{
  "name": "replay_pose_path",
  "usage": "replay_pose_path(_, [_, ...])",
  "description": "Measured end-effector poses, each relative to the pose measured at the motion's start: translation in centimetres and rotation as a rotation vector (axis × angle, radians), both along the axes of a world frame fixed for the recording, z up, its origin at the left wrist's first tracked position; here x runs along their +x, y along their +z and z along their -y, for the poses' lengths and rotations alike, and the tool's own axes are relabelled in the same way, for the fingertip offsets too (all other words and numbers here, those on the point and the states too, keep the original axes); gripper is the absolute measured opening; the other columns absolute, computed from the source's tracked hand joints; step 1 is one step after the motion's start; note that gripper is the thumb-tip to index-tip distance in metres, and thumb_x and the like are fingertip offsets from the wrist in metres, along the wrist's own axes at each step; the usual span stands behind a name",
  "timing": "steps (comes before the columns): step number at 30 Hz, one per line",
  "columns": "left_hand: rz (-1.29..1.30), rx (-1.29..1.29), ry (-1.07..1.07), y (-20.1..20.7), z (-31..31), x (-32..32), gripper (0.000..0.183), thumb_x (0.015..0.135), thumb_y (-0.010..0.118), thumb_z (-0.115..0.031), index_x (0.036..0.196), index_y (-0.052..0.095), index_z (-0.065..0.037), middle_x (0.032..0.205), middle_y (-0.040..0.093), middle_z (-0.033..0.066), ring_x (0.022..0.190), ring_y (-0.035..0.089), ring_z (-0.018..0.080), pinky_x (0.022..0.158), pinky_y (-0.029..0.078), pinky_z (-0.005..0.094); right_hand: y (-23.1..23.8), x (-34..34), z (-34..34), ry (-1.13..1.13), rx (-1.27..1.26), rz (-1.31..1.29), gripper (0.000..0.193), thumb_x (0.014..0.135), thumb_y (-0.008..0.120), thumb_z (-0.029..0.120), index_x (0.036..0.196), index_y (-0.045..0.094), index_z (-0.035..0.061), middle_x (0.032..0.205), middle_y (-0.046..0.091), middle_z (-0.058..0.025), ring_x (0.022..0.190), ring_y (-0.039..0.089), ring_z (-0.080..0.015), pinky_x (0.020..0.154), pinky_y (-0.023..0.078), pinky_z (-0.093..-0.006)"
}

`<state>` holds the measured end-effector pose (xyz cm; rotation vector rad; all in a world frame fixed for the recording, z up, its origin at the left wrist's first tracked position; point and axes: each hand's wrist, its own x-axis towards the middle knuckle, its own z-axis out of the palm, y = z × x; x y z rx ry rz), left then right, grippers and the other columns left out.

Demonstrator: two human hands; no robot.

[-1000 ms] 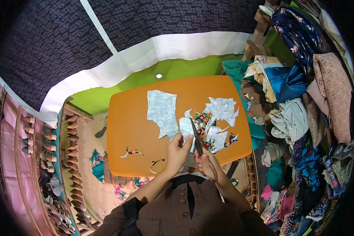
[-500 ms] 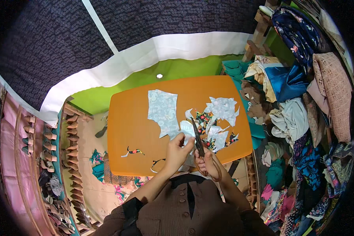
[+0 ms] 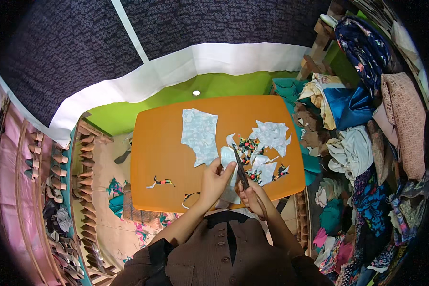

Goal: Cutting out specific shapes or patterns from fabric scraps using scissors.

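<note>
Well, the right hand [image 3: 250, 194] angles the scissors [image 3: 240, 169] forward.

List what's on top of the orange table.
On the orange table: a large pale cloth piece, pale scraps, dark floral scraps and, toward its left, two small strips. The left hand, right hand and scissors cover part; whatever lies directly beneath them can't be seen.

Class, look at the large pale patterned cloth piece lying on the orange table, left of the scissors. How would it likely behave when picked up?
The cloth piece would probably droop, since similar pale scraps lie rumpled and curled. It is likely light for its size, as it looks thin against the table. Rolling seems unlikely, because it lies flat.
</note>
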<state>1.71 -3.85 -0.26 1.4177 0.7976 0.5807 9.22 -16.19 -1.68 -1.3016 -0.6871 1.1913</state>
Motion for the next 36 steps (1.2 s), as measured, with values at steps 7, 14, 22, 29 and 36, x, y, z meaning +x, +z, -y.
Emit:
replay_pose_path(7, [-0.027, 0.147, -0.065, -0.8, 0.4, 0.0, 0.023, 0.078, 0.06, -0.021, 0.078, 0.057, 0.002, 0.053, 0.045, 0.0003, 0.049, 0.037, 0.0054, 0.043, 0.029, 0.0218, -1.6, -0.1, 0.1, -0.062, 0.076, -0.037, 0.063, 0.069, 0.041, 0.067, 0.087, 0.037, 0.0075, 0.066, 0.029, 0.0041, 0.052, 0.022, -0.0018, 0.044, 0.021, -0.0136])
replay_pose_path(14, [-0.079, 0.107, -0.071, 0.0, 0.2, 0.0, 0.023, 0.078, 0.059, -0.021, 0.08, 0.057, 0.002, 0.054, 0.045, -0.002, 0.05, 0.036, 0.0034, 0.043, 0.028, 0.0211, -0.4, 0.0, 0.3, 0.001, 0.005, -0.175, 0.065, 0.068, 0.04, 0.069, 0.086, 0.037, 0.0069, 0.066, 0.029, 0.0045, 0.052, 0.024, -0.0018, 0.044, 0.023, -0.0133])
replay_pose_path(22, [0.055, -0.009, -0.115, -1.3, 0.1, 0.1, 0.018, 0.078, 0.06, -0.018, 0.078, 0.058, 0.0, 0.053, 0.043, -0.005, 0.05, 0.034, 0.002, 0.043, 0.026, 0.0199, -0.5, 0.1, 0.4, -0.012, -0.028, -0.305, 0.064, 0.067, 0.038, 0.07, 0.085, 0.037, 0.0083, 0.064, 0.028, 0.005, 0.051, 0.024, -0.0016, 0.044, 0.023, -0.0135])
replay_pose_path(29, [0.05, -0.057, -0.107, -2.2, 0.0, 0.2, 0.016, 0.078, 0.059, -0.017, 0.075, 0.057, -0.001, 0.054, 0.044, -0.0054, 0.049, 0.034, 0.0013, 0.043, 0.026, 0.0197, -0.5, 0.2, 0.5, 0.009, -0.03, -0.219, 0.06, 0.07, 0.038, 0.067, 0.086, 0.036, 0.009, 0.064, 0.029, 0.005, 0.051, 0.024, -0.0015, 0.044, 0.023, -0.0137])
replay_pose_path(36, [-0.005, -0.051, -0.154, -1.2, -0.1, 0.1, 0.015, 0.077, 0.06, -0.016, 0.077, 0.057, -0.001, 0.056, 0.045, -0.0058, 0.05, 0.036, 0.0013, 0.044, 0.028, 0.0182, -0.4, 0.9, 0.7, 0.039, -0.029, -0.162, 0.057, 0.072, 0.04, 0.064, 0.087, 0.037, 0.0088, 0.064, 0.03, 0.0049, 0.05, 0.025, -0.0017, 0.044, 0.023, -0.0142])
